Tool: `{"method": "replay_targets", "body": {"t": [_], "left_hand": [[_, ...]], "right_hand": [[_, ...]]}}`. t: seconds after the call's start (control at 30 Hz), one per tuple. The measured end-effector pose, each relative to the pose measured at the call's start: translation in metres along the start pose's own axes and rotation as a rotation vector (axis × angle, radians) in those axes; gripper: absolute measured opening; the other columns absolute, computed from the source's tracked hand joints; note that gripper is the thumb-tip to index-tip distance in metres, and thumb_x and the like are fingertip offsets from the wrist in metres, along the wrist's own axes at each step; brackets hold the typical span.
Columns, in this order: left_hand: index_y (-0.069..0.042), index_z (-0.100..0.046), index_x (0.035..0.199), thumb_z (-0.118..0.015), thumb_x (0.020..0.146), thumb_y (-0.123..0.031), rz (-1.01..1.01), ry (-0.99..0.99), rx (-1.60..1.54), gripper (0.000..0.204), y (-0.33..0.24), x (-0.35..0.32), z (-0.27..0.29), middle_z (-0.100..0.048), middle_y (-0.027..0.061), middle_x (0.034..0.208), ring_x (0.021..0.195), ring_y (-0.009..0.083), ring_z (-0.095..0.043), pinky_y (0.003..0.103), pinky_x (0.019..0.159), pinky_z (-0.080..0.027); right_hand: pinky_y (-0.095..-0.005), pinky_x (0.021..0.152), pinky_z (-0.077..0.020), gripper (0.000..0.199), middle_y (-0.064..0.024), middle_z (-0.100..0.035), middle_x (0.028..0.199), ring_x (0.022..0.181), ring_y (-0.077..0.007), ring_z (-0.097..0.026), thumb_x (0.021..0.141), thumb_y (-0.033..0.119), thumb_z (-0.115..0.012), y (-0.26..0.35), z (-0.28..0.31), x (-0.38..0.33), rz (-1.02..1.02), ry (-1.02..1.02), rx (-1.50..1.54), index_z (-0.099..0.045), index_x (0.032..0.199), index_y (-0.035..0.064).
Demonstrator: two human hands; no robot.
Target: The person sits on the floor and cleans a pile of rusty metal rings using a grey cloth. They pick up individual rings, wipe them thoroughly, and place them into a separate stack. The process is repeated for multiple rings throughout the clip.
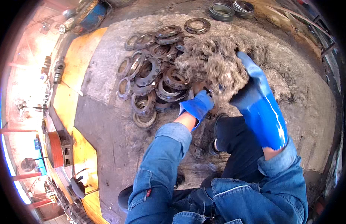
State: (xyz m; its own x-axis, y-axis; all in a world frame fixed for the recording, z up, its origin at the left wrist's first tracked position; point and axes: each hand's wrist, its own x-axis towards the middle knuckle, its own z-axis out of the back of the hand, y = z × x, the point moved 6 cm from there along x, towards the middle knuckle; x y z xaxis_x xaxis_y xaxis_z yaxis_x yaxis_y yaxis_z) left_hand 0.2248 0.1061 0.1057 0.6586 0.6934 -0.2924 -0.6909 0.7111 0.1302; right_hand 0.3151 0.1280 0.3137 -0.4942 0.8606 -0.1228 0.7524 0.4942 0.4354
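Note:
My right hand (253,79), in a long blue rubber glove, is closed on a big wad of grey-brown fibre waste (214,61). The wad hangs over the right side of a heap of greasy metal rings (148,72) on the floor. Below it, my left hand (200,105), in a shorter blue glove, is closed on the edge of a brownish metal ring (214,110). The wad and the glove cover much of that ring. Toothed and smooth rings overlap in the heap, just left of my left hand.
One ring (197,25) lies apart beyond the heap. Further off stand a thick round ring (221,12) and a roller bearing (243,8). On the left are a blue metal part (91,18), a shaft piece (59,71) and a reddish cylinder (54,149). Grey sheeting (307,138) covers the floor.

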Motion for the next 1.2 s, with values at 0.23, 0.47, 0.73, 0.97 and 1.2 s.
{"method": "replay_targets", "body": {"t": [0.23, 0.47, 0.73, 0.97, 1.2], "left_hand": [[-0.007, -0.064, 0.118, -0.069, 0.079, -0.031, 0.416, 0.149, -0.581, 0.046, 0.005, -0.124, 0.019, -0.067, 0.0136, 0.114, 0.106, 0.0342, -0.063, 0.041, 0.091, -0.049], [0.002, -0.062, 0.114, -0.076, 0.072, -0.039, 1.173, -0.236, -1.311, 0.060, -0.005, -0.270, -0.093, -0.067, 0.0192, 0.105, 0.097, 0.0268, -0.064, 0.036, 0.083, -0.050], [0.000, -0.042, 0.139, -0.049, 0.095, -0.022, 1.401, -0.272, -1.683, 0.050, -0.038, -0.334, -0.238, -0.051, 0.0253, 0.130, 0.112, 0.0456, -0.054, 0.048, 0.098, -0.045], [0.001, -0.047, 0.133, -0.063, 0.093, -0.032, 1.630, -0.771, -2.187, 0.053, -0.042, -0.367, -0.241, -0.065, 0.0181, 0.109, 0.086, 0.0234, -0.068, 0.030, 0.072, -0.055], [0.002, -0.059, 0.121, -0.061, 0.096, -0.032, 1.638, -0.763, -1.544, 0.042, -0.028, -0.397, -0.225, -0.067, 0.0118, 0.106, 0.096, 0.0178, -0.061, 0.029, 0.086, -0.048]], "right_hand": [[-0.0513, 0.102, -0.0433, 0.072, -0.0174, -0.052, 0.137, 0.123, -0.0350, -0.051, 0.074, 0.027, -0.061, 0.015, 0.000, 0.004, 0.131, 0.202, -0.065, -0.042, 0.140, 0.0049], [-0.0423, 0.094, -0.0515, 0.065, -0.0145, -0.060, 0.126, 0.108, -0.0266, -0.062, 0.084, 0.034, -0.068, -0.075, 0.002, 0.007, -0.044, 0.131, -0.448, -0.045, 0.138, 0.0053], [-0.0355, 0.105, -0.0377, 0.066, -0.0137, -0.060, 0.128, 0.121, -0.0234, -0.054, 0.078, 0.038, -0.074, -0.245, 0.068, -0.025, -0.465, 0.206, -1.257, -0.056, 0.130, 0.0013], [-0.0353, 0.099, -0.0445, 0.053, -0.0150, -0.061, 0.125, 0.116, -0.0284, -0.057, 0.075, 0.026, -0.071, -0.328, 0.141, -0.066, -0.721, 0.185, -1.695, -0.060, 0.123, 0.0046], [-0.0456, 0.081, -0.0481, 0.038, -0.0125, -0.063, 0.112, 0.105, -0.0263, -0.059, 0.073, 0.018, -0.063, -0.434, 0.098, -0.055, 0.404, 1.349, -1.859, -0.062, 0.110, 0.0104]]}}
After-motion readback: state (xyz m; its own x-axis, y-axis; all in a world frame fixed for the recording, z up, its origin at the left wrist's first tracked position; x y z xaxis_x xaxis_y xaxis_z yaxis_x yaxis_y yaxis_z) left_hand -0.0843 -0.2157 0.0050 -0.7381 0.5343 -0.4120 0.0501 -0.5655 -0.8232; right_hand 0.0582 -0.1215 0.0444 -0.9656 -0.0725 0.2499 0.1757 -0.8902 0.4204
